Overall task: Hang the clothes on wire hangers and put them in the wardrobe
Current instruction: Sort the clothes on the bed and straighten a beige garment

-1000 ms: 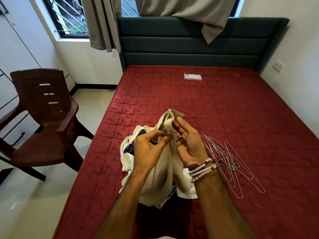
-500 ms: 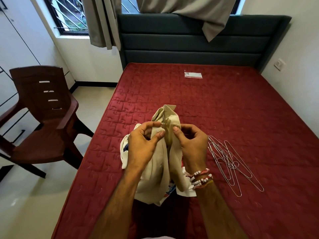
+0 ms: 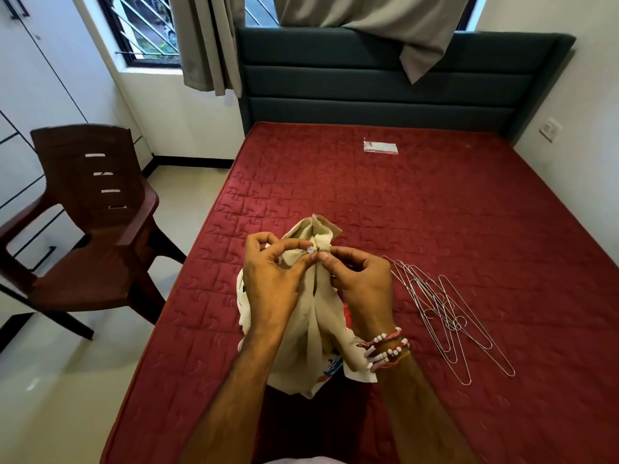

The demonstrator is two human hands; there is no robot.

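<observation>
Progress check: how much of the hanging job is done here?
Done: nothing visibly hung; the wire hangers lie bare on the mattress. In hand: the left hand and right hand pinch the cream shirt at a button near its collar. Left: hangering this garment and the clothes beneath it, then the wardrobe.

Soft daylight enters from the window (image 3: pixel 144 28) — sharp centre, wide-angle bending at edges, faint floor (image 3: pixel 83 380) glare.
</observation>
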